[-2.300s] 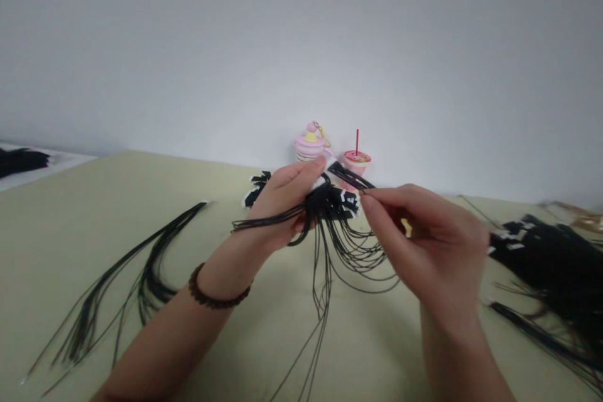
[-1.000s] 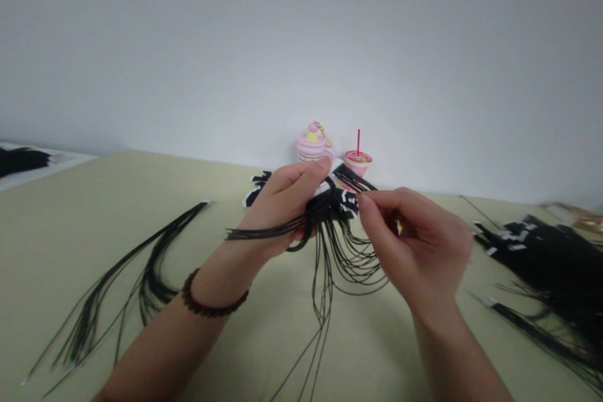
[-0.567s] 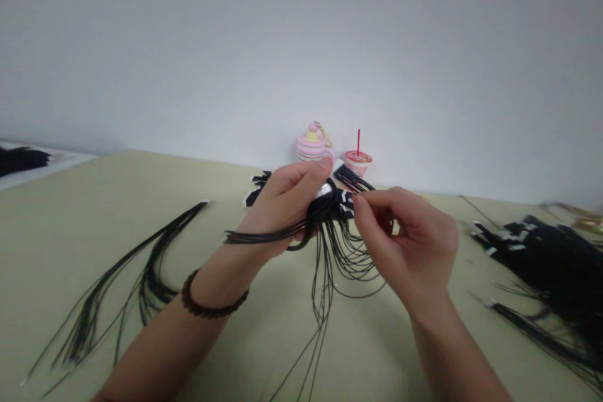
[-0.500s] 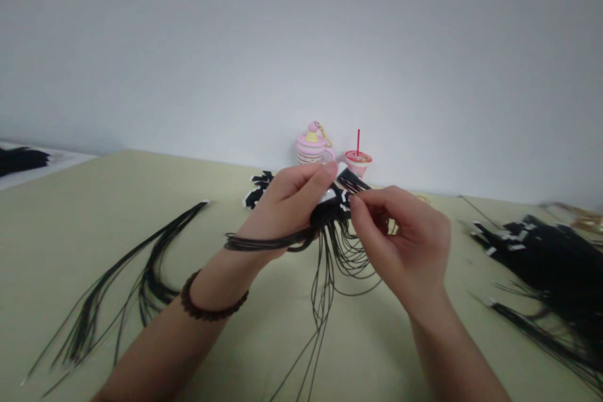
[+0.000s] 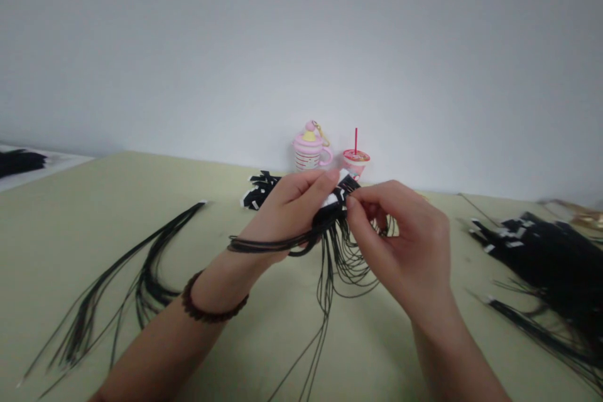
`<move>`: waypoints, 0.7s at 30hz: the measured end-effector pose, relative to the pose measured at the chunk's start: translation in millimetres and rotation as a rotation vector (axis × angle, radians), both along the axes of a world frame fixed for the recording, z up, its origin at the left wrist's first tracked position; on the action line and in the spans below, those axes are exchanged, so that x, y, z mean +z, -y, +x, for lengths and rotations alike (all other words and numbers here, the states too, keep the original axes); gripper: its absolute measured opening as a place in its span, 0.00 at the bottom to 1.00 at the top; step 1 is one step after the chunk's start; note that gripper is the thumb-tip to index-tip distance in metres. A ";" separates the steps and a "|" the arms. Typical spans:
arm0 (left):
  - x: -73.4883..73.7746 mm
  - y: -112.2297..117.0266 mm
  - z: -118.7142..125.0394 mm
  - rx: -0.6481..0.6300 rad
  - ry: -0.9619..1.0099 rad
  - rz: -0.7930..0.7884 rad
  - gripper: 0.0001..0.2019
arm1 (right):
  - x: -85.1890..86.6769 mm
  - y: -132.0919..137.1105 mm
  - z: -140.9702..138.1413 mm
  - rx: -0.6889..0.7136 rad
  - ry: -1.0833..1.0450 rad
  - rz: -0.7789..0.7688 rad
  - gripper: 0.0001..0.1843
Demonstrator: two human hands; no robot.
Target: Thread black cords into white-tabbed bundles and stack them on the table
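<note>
My left hand (image 5: 296,201) is closed around a bundle of thin black cords (image 5: 328,221) with white tabs at their ends. Some cords loop back over the wrist, and others hang in loose curves below the hand. Thumb and forefinger of my right hand (image 5: 400,226) are pinched together at the tabbed end of the bundle, touching it at its right side. Whatever lies exactly between those fingertips is mostly hidden. Behind my left hand, more black pieces with white tips (image 5: 258,191) lie on the table.
On the pale green table (image 5: 94,213), loose black cords (image 5: 157,251) lie at left. A large black pile with white tips (image 5: 541,251) sits at right, near another cord bundle (image 5: 527,323). A pink lidded mug (image 5: 307,151) and a small cup with a red straw (image 5: 355,160) stand by the wall.
The white-tipped end above my fingers has come down closer to the bundle. My right hand has shifted slightly left and up, still pinching at the tabs. My left hand keeps its grip.
</note>
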State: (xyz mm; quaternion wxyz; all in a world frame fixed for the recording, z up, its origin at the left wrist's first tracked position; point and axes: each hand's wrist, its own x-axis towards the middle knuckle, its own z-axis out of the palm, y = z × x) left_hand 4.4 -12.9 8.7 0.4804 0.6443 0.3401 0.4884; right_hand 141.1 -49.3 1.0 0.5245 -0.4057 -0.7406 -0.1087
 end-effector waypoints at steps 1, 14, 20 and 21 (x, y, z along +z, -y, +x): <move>-0.7 -1.0 0.1 0.000 0.029 -0.043 0.16 | 0.2 2.8 -2.0 -0.023 -0.029 0.043 0.05; 2.4 -7.7 -8.4 -0.421 0.654 -0.467 0.15 | -9.6 6.7 -18.3 0.545 -0.417 0.109 0.09; 3.8 -5.0 -13.5 -0.500 0.675 -0.658 0.14 | -9.3 -3.8 -19.1 0.428 -0.047 0.317 0.07; 5.5 -3.2 -13.1 -0.489 0.664 -0.660 0.14 | -8.4 -3.1 -19.3 0.401 0.005 0.317 0.07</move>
